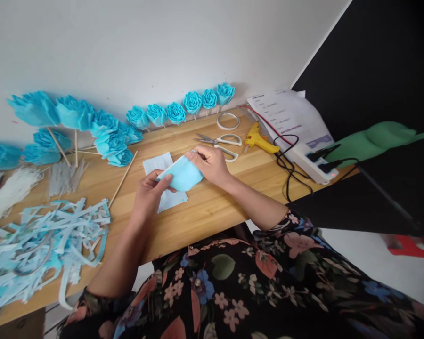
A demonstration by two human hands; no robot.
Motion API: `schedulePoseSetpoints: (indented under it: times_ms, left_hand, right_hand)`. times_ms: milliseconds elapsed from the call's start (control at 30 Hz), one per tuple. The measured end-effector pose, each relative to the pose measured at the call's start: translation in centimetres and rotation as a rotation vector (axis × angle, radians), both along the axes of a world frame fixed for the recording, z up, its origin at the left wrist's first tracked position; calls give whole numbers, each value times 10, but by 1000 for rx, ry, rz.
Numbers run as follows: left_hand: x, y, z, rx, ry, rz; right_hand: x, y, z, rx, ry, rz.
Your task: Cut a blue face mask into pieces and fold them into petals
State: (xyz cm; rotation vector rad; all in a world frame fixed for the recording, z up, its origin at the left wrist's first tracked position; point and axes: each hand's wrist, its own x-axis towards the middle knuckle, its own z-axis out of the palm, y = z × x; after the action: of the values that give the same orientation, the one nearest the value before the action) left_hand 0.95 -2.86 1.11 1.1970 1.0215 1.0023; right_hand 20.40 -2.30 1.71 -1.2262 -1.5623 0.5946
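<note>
Pinches the blue piece (pixel 184 175) with left hand (pixel 150 190) and right hand (pixel 212 165), in front and left of the scissors (pixel 215 141). Has the glue gun (pixel 257 137) right of the scissors on the desk (pixel 198 221).

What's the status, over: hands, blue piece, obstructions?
Left hand, right hand gripping light-blue piece. Piece held above tabletop. Scissors beyond right hand, apparently not obstructing.

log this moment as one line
left hand: holds blue sheet | right hand: holds same sheet | nearby: scissors, glue gun
</note>
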Motion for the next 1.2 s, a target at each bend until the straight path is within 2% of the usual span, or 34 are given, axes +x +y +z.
schedulePoseSetpoints:
  times_ms: [100, 233, 633, 833, 1000, 1200]
  left_hand:
    - [1, 3, 2, -53, -162, 84]
    - [0, 6, 1, -74, -201, 130]
    - [-9, 4, -4, 17, -111, 98]
    - [-9, 8, -5, -59, -134, 164]
    - [-7, 9, -1, -144, -188, 132]
    - [-3, 7, 3, -115, -261, 91]
  right_hand:
    - [4, 2, 1, 20, 19, -35]
    - [5, 4, 0, 57, 29, -70]
    - [8, 4, 3, 98, 21, -117]
    - [7, 5, 0, 82, -3, -112]
    - [8, 5, -1, 109, -60, -126]
    - [8, 5, -1, 86, -15, -117]
